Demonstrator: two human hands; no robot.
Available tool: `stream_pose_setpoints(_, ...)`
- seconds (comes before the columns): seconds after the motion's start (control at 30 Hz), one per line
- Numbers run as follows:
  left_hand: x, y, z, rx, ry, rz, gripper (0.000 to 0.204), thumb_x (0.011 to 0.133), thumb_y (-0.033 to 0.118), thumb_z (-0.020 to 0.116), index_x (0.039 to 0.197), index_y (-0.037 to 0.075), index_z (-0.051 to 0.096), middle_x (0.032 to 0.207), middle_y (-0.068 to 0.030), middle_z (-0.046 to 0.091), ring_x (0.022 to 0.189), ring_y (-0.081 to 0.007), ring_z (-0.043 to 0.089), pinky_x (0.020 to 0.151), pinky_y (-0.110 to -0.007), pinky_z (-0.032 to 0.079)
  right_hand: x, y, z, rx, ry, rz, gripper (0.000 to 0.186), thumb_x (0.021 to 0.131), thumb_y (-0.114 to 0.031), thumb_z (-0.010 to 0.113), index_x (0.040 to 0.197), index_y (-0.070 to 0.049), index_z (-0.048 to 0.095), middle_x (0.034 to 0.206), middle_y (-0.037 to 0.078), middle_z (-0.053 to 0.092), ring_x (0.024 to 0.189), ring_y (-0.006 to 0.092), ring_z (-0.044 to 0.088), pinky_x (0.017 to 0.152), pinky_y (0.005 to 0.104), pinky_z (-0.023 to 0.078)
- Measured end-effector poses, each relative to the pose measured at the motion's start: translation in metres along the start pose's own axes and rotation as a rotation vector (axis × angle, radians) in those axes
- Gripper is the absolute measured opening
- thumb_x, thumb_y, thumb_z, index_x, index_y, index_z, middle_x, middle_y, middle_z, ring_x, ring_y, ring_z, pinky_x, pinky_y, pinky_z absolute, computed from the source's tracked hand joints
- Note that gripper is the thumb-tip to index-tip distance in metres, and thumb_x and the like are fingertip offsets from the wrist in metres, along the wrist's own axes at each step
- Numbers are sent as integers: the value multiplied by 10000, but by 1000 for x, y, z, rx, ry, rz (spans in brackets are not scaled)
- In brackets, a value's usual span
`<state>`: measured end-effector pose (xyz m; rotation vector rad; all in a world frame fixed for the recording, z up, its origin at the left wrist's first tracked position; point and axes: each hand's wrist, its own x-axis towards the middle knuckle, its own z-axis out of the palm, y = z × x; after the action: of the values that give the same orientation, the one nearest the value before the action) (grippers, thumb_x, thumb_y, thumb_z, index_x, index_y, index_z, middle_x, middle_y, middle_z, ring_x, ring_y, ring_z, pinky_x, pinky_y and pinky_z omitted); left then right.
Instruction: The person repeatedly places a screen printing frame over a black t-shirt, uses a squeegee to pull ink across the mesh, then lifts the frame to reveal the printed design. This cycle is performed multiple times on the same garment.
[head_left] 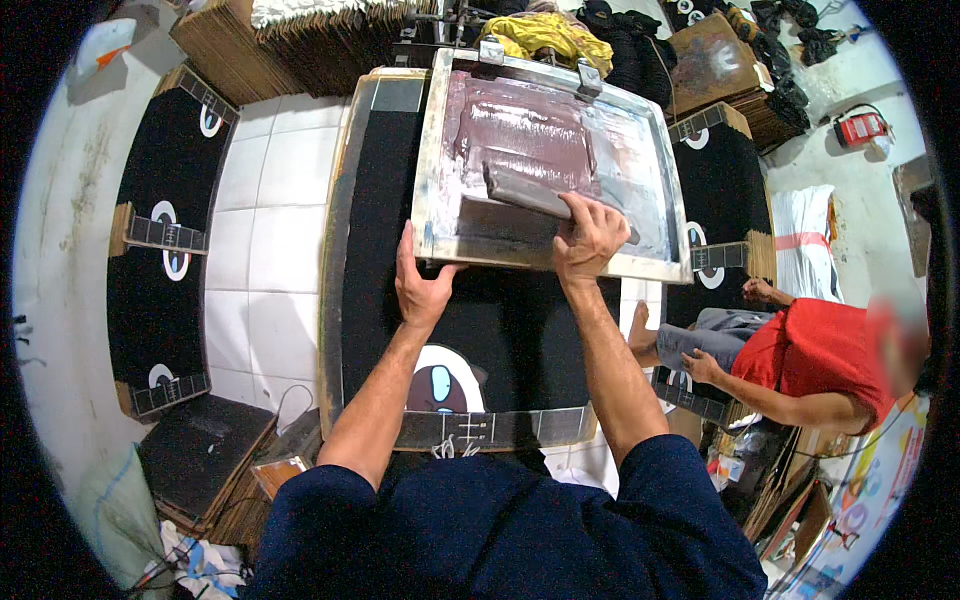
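A silk-screen frame (553, 262) with pale, ink-smeared edges is clamped at its far side over a board covered in black fabric (380, 200). Dark mauve ink (525, 128) spreads wet across its mesh. My right hand (590, 240) is closed around a squeegee (525, 192) that lies slantwise on the mesh near the frame's front. At the frame's near left corner, my left hand (422, 285) grips the edge, fingers along the side and thumb at the front. Closer to me, a white, brown and blue eye-like print (440, 380) shows on the fabric.
To my right sits a person in a red shirt (815, 340), beside another printed black board (690, 285). A similar long board (160, 210) runs along the left. Metal clamps (490, 50), yellow cloth (545, 35) and stacked boards (310, 45) are at the back.
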<state>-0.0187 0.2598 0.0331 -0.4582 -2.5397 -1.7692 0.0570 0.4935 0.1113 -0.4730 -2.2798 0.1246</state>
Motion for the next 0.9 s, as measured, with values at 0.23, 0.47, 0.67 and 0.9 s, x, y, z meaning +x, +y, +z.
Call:
stream_pose_setpoints(0.23,90,137,-32,-233,156,302,1099,715,89,938,1583,4,270,1325,-256,616,1171,-353,671,932,-422,586,143,1,-42,-41,218,-107,488,703,-83,732,1168,-228,724,1086,23,718,1068,308,591,1029,490,366)
stream_pose_setpoints(0.47,131,-8,-112,-256,68,77,909,823,197,899,1531,-29,377,1307,-242,662,1048,-249,734,831,-353,610,284,-2,-72,-238,305,-196,507,725,-204,786,1222,-253,701,1128,1,719,1094,285,637,980,506,428)
stream_pose_setpoints(0.67,-74,-307,-234,702,-360,-643,516,1031,433,504,1039,-5,775,946,-265,740,949,-386,725,905,-496,537,318,-1,-71,-214,353,-126,292,805,-211,788,1085,-150,731,1066,111,720,1052,371,625,941,490,479)
stream_pose_setpoints(0.9,-280,-382,-238,-379,94,-1087,413,1029,370,518,1057,28,747,884,-89,696,761,-241,662,728,-406,546,363,27,-67,-301,195,-33,500,793,-396,781,1283,-320,712,1146,31,773,1144,297,692,984,491,507)
